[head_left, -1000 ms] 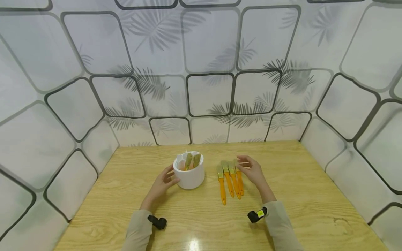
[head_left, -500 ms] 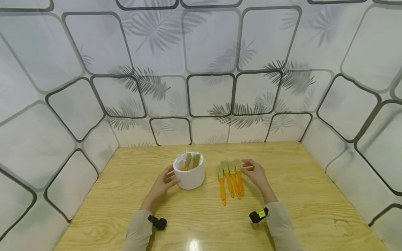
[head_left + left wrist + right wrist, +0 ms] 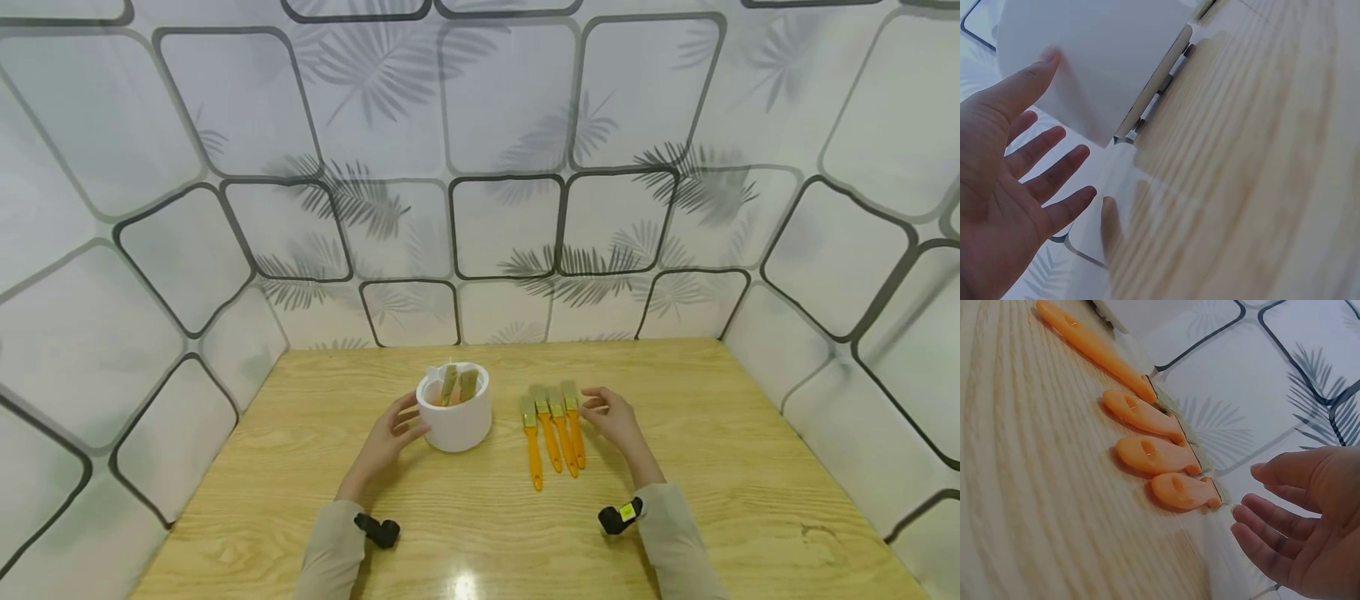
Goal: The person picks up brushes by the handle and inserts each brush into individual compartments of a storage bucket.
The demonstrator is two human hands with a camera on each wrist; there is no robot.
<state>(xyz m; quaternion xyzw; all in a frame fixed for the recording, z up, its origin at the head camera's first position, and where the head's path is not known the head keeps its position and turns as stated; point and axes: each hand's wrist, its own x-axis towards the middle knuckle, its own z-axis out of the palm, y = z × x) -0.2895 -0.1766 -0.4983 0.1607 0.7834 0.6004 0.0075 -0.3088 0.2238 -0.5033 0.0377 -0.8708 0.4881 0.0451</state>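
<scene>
A round white container [image 3: 455, 429] stands upright on the table, with two brushes [image 3: 467, 385], bristles up, and a white divided insert inside. My left hand [image 3: 388, 433] is at its left side; in the left wrist view the thumb [image 3: 1035, 78] rests against the container wall and the fingers are spread and extended. Several flat paintbrushes with orange handles [image 3: 534, 458] lie side by side to the right, bristles pointing away from me. My right hand [image 3: 613, 418] hovers just right of the rightmost paintbrush [image 3: 574, 425], fingers loosely bent, holding nothing.
The wooden table [image 3: 450, 542] is bordered by patterned fabric walls [image 3: 502, 308] at the back and on both sides. A small black camera is strapped to each wrist, the left one [image 3: 378, 531] and the right one [image 3: 618, 517].
My right hand has drawn back from the rightmost paintbrush, a little to the right and towards me, uncovering its bristles. My left hand has stayed at the container.
</scene>
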